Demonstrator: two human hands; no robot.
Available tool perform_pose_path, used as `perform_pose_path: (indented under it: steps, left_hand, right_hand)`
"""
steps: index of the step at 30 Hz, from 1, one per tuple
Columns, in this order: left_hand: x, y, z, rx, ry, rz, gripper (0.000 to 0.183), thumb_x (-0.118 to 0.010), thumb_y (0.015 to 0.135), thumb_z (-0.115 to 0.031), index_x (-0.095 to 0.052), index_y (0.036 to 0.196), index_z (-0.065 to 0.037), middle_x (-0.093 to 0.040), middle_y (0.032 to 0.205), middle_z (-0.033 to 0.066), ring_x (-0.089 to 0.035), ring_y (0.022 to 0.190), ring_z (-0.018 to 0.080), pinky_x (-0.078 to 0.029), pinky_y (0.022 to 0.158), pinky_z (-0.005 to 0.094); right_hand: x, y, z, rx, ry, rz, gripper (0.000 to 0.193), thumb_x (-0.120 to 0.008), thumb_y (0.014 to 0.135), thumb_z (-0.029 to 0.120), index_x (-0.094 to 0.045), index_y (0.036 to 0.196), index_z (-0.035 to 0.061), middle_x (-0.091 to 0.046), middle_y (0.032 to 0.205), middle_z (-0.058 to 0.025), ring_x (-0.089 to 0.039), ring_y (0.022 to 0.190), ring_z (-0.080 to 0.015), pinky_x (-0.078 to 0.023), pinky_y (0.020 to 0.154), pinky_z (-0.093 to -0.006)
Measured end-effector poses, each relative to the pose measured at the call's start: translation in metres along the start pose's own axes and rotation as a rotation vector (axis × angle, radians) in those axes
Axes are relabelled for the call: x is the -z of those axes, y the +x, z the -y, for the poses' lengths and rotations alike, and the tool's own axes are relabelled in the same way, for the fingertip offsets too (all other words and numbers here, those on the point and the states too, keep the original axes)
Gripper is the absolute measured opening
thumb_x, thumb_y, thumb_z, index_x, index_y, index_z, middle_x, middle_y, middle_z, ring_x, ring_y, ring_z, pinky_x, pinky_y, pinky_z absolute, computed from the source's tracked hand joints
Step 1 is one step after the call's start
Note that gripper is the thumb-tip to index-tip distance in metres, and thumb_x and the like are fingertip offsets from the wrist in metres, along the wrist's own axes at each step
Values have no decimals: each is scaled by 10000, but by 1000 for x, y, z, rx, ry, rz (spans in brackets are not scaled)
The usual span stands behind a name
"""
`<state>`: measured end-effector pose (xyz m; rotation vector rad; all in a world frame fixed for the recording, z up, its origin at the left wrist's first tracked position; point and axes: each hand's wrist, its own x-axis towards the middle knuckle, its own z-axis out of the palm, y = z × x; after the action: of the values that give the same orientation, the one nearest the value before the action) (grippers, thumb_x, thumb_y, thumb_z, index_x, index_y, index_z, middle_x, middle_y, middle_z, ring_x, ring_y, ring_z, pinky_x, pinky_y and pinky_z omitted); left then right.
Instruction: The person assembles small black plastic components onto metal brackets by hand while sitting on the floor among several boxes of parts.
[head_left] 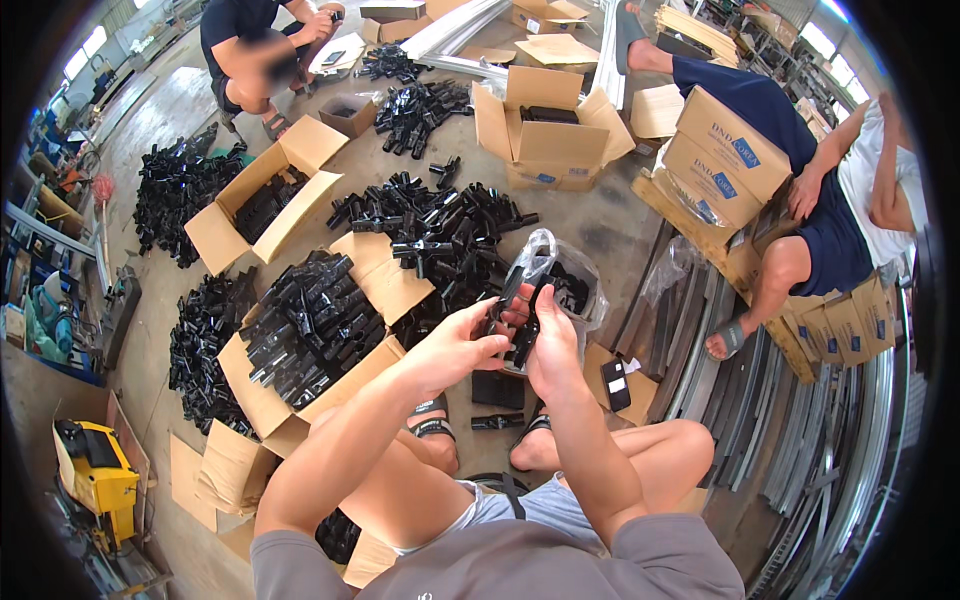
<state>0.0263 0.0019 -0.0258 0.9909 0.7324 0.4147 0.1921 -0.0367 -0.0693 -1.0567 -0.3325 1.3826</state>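
Note:
My left hand [462,342] and my right hand [552,348] meet in front of me, fingers closed around glossy black parts [524,342]. Whether the pieces between them are joined cannot be made out. Just beyond my hands stands a tub lined with clear plastic [598,318], holding more black parts [570,290]. A large heap of black tubular fittings [430,225] lies past it. To my left, an open carton [250,385] is filled with long black parts in rows [310,325]. Between my feet rest a black block [497,389] and a single black fitting [497,422].
More black heaps [185,195] and open cartons [560,160] cover the floor ahead. One person [262,62] squats at the far left; another [840,200] sits at right by stacked cartons [725,160]. Metal strips [745,380] lie right, near a phone [616,385]. A yellow machine [100,478] stands left.

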Motion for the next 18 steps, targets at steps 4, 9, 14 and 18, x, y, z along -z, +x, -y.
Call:
perform_pose_path:
  steps: [4, 9, 14, 18]
  left_hand:
    - [-10, 4, 19, -159, 357, -261, 692, -810, 862, 3, -464, 1461, 18, -675, 1291, 154, -678, 1161, 196, -554, 1004, 353]
    - [-23, 0, 13, -196, 501, -357, 611, -823, 818, 13, -508, 1342, 11, -738, 1194, 172, -708, 1122, 208, -549, 998, 356]
    - [-25, 1, 14, -226, 486, -356, 585, -849, 805, -29, -518, 1286, 7, -751, 1162, 170, -720, 1096, 204, -567, 968, 354]
    - [-27, 5, 23, -180, 355, -297, 583, -849, 808, -28, -546, 1302, 41, -749, 1157, 170, -722, 1088, 209, -576, 961, 358]
  right_hand:
    - [3, 2, -1, -33, 41, -48, 517, -484, 1087, 516, -612, 1257, 45, -643, 1037, -36, -613, 917, -140, -558, 841, -338]
    - [5, 4, 1, 69, 94, 97, 442, -576, 1072, 420, -620, 1305, 47, -704, 1200, -94, -651, 1076, -156, -515, 931, -324]
    - [5, -3, 10, 31, 115, 155, 383, -637, 1053, 336, -633, 1294, 38, -716, 1213, -114, -658, 1118, -187, -521, 988, -353]
    - [5, -7, 13, 84, 93, 155, 365, -652, 1045, 318, -642, 1278, 38, -718, 1214, -121, -659, 1147, -204, -534, 985, -363]
